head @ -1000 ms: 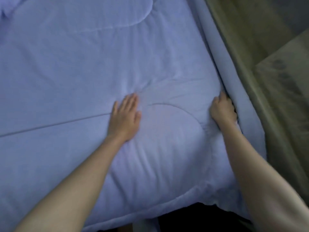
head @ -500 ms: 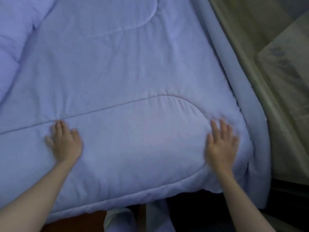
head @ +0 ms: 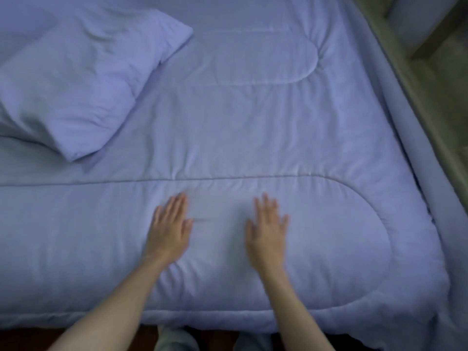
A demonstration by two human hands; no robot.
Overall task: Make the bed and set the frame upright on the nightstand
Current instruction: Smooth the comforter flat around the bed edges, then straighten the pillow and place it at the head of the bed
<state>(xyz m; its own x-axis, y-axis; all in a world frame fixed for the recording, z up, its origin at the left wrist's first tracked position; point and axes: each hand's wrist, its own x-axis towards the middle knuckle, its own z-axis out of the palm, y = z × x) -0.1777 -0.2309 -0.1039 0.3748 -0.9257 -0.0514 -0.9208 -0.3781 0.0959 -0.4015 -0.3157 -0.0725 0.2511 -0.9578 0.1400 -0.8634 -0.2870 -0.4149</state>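
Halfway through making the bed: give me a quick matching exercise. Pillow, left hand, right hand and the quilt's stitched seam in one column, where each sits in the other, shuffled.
Things:
1. pillow
2. left hand
3. right hand
4. stitched seam

Places:
A. flat on the quilt, on the side away from the pillow
B. upper left of the view
C. flat on the quilt, on the pillow's side
D. runs across just beyond both hands' fingertips, curving down at the right

Pairs: 1-B, 2-C, 3-A, 4-D
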